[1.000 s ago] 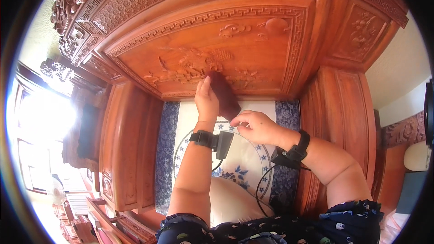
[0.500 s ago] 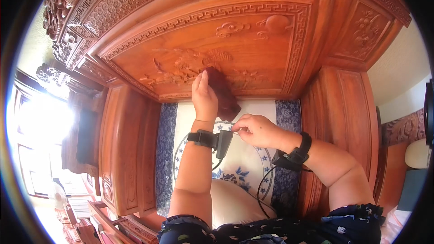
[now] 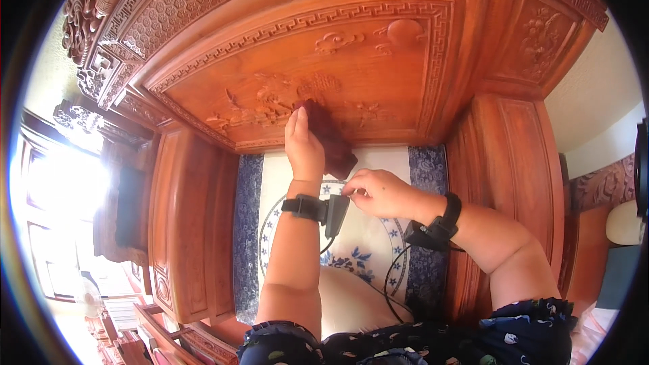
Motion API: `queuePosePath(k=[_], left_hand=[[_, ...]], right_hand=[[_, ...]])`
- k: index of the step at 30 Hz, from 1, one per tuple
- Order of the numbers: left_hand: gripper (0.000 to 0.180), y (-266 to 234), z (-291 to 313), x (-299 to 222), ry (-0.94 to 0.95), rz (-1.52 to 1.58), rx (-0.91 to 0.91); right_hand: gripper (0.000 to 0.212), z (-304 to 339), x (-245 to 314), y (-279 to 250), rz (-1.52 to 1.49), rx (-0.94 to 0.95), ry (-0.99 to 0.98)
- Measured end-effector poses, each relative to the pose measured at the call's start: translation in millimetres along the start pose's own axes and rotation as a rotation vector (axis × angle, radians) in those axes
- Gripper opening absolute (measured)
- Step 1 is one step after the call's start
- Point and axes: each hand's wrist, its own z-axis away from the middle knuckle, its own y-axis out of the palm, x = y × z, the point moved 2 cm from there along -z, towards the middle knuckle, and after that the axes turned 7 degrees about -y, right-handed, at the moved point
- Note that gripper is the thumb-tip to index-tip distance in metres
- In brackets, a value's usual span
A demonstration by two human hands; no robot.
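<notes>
A long dark maroon piece (image 3: 329, 140) slants in front of the carved wooden panel (image 3: 399, 81); whether it is wood or folded cloth I cannot tell. Along its left side lies my left hand (image 3: 301, 152), fingers stretched upward and close together, the thumb hidden; it appears to hold the piece. Just below the piece's lower end is my right hand (image 3: 385, 194), its thumb and forefinger drawn together and the other fingers curled. Anything in that pinch is too small to make out. Its fingertips are close beside the dark device (image 3: 336, 213) strapped to my left wrist.
Beneath my arms spreads a white cover (image 3: 365, 236) with blue flowers and dark blue borders. Wooden side pieces flank it at left (image 3: 182, 223) and right (image 3: 507, 182). A black cable (image 3: 388, 284) hangs from my right wrist's device. A bright window (image 3: 64, 182) is at left.
My right hand has shifted slightly left and up. The maroon piece and my left hand have moved only a little; the view has shifted slightly.
</notes>
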Motion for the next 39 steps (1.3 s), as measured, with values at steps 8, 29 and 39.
queuePosePath(k=[8, 29, 39], left_hand=[[0.027, -1.3, 18.9, -2.8, -0.125, 0.166, 0.095], [0.040, -5.1, 6.5, -34.4, -1.021, 1.614, 0.369], [0.047, -2.2, 17.0, -23.3, 0.006, -0.199, 0.215]], right_hand=[[0.020, 1.0, -1.5, -0.6, -0.054, -0.012, 0.008], [0.021, -4.0, 1.0, -8.8, -0.121, -0.055, 0.025], [0.019, -1.7, -4.2, -6.3, -0.102, -0.050, 0.014]])
